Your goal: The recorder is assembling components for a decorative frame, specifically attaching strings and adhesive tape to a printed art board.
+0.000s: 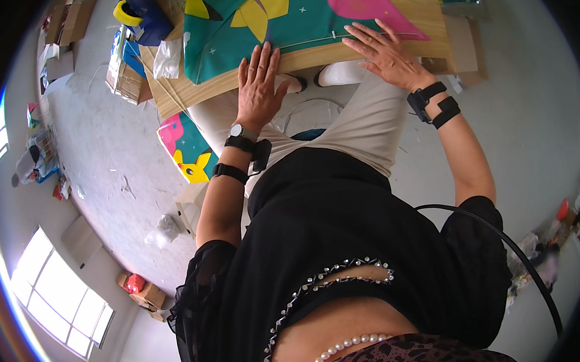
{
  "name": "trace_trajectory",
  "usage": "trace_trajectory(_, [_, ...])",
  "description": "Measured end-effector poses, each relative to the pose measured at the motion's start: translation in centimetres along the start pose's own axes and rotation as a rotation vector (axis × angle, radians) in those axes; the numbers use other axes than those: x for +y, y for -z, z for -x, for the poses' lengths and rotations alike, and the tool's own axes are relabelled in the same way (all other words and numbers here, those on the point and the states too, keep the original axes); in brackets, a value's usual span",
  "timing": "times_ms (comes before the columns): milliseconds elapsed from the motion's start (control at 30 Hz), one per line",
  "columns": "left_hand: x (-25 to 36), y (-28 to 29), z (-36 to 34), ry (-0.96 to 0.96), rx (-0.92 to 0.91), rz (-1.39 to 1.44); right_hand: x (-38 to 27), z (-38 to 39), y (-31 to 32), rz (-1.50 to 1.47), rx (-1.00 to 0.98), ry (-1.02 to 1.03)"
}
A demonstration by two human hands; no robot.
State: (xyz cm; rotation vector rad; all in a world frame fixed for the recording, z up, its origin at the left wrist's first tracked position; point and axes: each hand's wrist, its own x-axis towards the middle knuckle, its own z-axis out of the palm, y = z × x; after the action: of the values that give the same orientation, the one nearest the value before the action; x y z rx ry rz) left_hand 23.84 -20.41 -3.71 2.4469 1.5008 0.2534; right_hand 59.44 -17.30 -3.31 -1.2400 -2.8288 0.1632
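Observation:
A green printed sheet with yellow, pink and white figures, apparently cloth, lies on a wooden table in front of me. My left hand rests at its near edge, fingers stretched out flat. To the right, my right hand lies with spread fingers on the pink part and the near edge. A thin pale line runs along the sheet's edge between the two hands. Beside the right fingertips is a tiny white piece, too small to name. Neither hand grips anything.
At the table's far left are a dark blue container and a yellow ring, with white plastic by the corner. A similar printed piece hangs lower left. A cardboard box stands right. A black cable curves past my right side.

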Motion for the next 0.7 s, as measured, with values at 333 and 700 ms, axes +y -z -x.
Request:
trace_trajectory(333, [-0.2,-0.1,0.0,-0.006,-0.006,0.011,0.6,1.3,-0.2,-0.070,0.016,-0.044])
trace_trajectory(700, [-0.2,-0.2,0.0,0.000,0.001,-0.018,0.5,2.9,-0.1,-0.028,0.032,-0.125])
